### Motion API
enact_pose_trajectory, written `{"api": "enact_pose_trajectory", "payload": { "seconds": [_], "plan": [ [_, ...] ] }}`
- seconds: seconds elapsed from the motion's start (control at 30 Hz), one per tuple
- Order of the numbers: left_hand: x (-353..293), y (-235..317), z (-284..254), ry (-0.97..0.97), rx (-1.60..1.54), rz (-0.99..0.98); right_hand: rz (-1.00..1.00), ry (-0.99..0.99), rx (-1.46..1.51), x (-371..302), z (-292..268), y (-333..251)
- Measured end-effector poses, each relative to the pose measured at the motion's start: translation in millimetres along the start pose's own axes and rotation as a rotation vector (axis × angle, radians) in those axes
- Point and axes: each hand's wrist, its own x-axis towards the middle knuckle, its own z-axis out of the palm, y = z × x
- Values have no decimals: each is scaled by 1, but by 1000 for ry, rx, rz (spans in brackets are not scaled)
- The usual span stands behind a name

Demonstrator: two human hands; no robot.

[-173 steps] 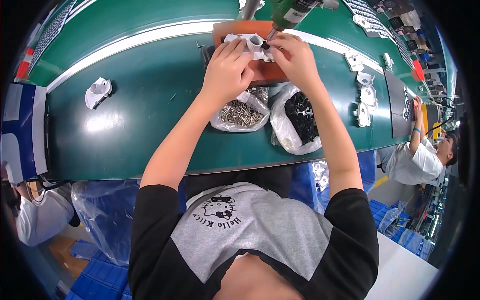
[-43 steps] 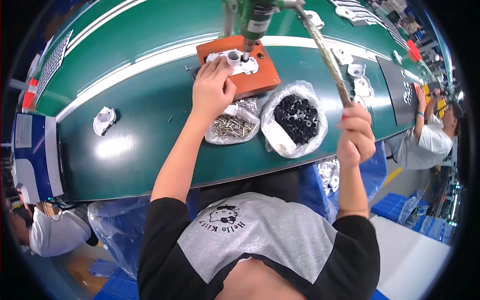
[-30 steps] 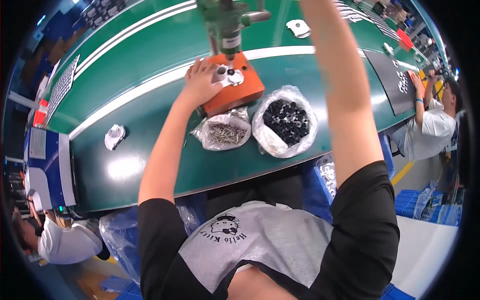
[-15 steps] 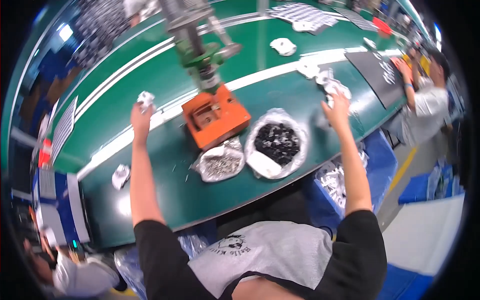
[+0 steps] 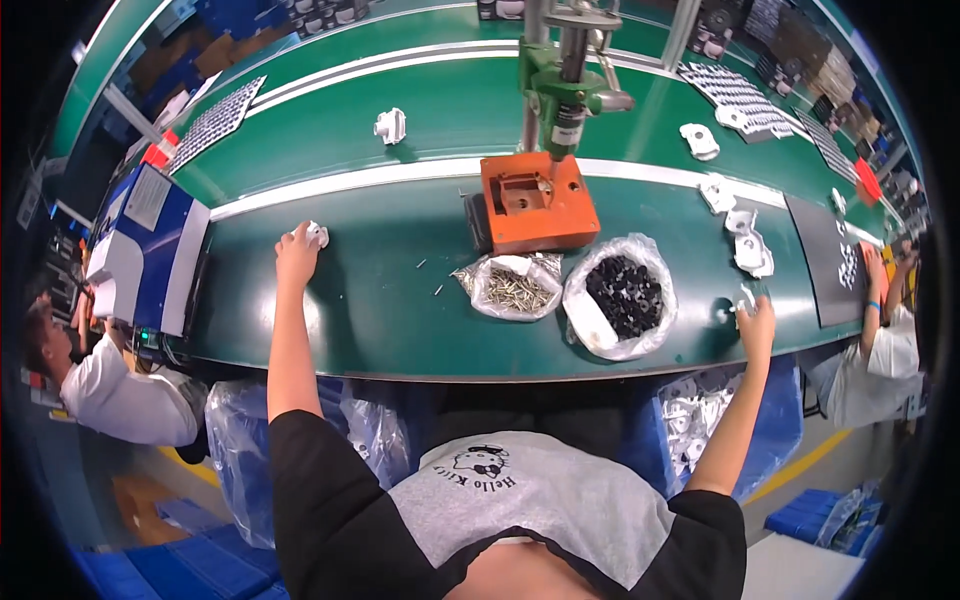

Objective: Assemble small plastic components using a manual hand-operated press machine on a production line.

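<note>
My left hand [image 5: 297, 258] is at the left of the green bench, its fingers closed round a small white moulded part [image 5: 317, 235]. Toward the right, my right hand [image 5: 757, 330] pinches another white part [image 5: 746, 298] just above the bench. Several similar white parts [image 5: 750, 252] lie beyond that hand. Between my hands stands a press with an orange fixture [image 5: 540, 205] under its green head [image 5: 562, 95]; the fixture's recess shows no white part. In front of it sit a bag of small metal pins [image 5: 518, 292] and a bag of black parts [image 5: 628, 298].
One white part [image 5: 390, 126] lies on the green conveyor [image 5: 330, 140] behind the bench. A blue bin of white parts [image 5: 790, 420] stands below the bench at right. A blue-and-white machine [image 5: 145, 235] borders the left end. Co-workers sit at both sides.
My left hand has let go of a white part on the conveyor and come back to one on the bench. My right hand has drawn nearer, away from the group, with a part. The view has turned.
</note>
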Motion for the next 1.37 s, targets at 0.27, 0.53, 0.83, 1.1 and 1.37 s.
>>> {"api": "enact_pose_trajectory", "payload": {
  "seconds": [0.27,0.53,0.83,1.1,1.37],
  "plan": [
    [-4,75,-26,-16,-721,55,131,38,-47,10,-10,-17],
    [-138,236,-72,-666,-1931,182,65,-256,1250,-38,-38,-123],
    [-224,302,-94,-784,-1965,432,-525,-266,1367,-137,-35,-284],
    [-226,299,-76,-730,-1905,486,-143,-772,1296,-145,-22,-272],
    [-239,307,-68,-586,-1957,283,-126,-525,1364,-148,-11,-288]
  ]
}}
